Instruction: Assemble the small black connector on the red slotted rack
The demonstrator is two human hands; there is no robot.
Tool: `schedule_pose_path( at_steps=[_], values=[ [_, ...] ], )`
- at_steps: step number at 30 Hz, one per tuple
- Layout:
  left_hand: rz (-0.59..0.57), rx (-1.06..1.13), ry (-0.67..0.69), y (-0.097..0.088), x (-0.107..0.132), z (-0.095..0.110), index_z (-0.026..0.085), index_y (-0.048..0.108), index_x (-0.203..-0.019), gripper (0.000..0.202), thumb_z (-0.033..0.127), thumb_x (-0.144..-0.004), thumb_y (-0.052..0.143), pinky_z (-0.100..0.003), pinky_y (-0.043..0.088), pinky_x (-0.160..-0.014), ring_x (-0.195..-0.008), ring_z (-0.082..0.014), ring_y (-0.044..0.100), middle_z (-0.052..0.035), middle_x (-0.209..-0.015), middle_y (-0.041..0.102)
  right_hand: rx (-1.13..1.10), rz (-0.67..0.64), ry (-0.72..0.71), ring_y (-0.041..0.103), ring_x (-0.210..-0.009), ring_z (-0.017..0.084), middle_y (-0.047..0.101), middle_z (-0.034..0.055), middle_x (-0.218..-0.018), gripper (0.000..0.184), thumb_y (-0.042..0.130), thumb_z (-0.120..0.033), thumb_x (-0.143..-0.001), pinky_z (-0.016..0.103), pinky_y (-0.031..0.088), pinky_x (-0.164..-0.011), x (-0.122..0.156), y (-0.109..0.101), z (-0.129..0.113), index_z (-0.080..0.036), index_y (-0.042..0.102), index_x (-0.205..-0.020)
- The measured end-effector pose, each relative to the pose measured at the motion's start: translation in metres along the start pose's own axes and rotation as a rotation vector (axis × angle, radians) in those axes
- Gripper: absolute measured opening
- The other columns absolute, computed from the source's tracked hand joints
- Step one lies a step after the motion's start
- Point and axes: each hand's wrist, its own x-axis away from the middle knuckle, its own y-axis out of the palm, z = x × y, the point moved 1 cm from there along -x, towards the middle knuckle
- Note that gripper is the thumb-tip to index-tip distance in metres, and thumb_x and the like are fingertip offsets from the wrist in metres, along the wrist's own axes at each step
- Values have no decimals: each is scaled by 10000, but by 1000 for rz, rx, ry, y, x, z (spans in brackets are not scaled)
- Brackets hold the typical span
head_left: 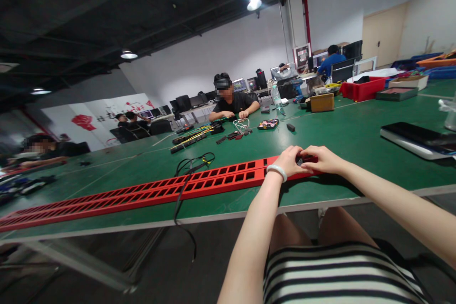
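Red slotted rail [160, 200] lies on the green table [335, 128]; left hand [288, 161] and right hand [327, 159] curl over its right end, by a small dark part [299, 161]. Whether they pinch it, I cannot tell; gentle, steady pressure seems best.

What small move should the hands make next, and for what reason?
Probably the left hand should steady the red slotted frame while the right hand gently adjusts the small dark part: both hands meet around it at the frame's right end, and they partly hide how it sits.
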Motion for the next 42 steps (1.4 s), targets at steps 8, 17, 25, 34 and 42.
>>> schedule_pose_path(
  at_steps=[8, 17, 25, 34, 42],
  values=[
    [-4, 11, 6, 0, 0, 0, 163, 484, -897, 509, 438, -509, 666, -285, 410, -737, -807, -162, 489, -34, -870, 491, -20, 24, 25, 563, -774, 161, 611, 53, -853, 326, 557, -346, -647, 286, 442, -702, 0, 1, 0, -177, 596, -923],
    [3, 18, 1, 1, 0, 0, 165, 487, -918, 535, 438, -498, 673, -286, 410, -748, -826, -167, 491, -36, -883, 493, -72, 44, 57, 572, -777, 166, 613, 45, -866, 320, 566, -285, -624, 297, 461, -716, 1, 1, 1, -184, 589, -927],
    [46, 8, -25, -7, 2, -2, 164, 507, -933, 465, 406, -560, 641, -281, 410, -738, -815, -162, 498, -43, -884, 514, -267, 80, 119, 586, -788, 160, 607, 47, -916, 372, 583, -265, -610, 295, 491, -719, 2, 1, 6, -179, 551, -970],
    [60, -29, -21, -8, 3, -9, 158, 537, -861, 344, 395, -620, 601, -260, 413, -706, -759, -141, 503, -36, -826, 530, -334, 66, 139, 581, -797, 160, 564, 60, -961, 407, 593, -310, -613, 301, 495, -712, 2, 1, 7, -189, 523, -995],
    [64, -16, -15, -6, 2, -12, 156, 538, -839, 434, 497, -577, 598, -253, 416, -687, -740, -135, 502, -37, -817, 530, -360, 47, 142, 576, -785, 155, 535, 59, -967, 463, 637, -338, -558, 316, 489, -724, 1, 1, 6, -177, 521, -977]
  ],
)
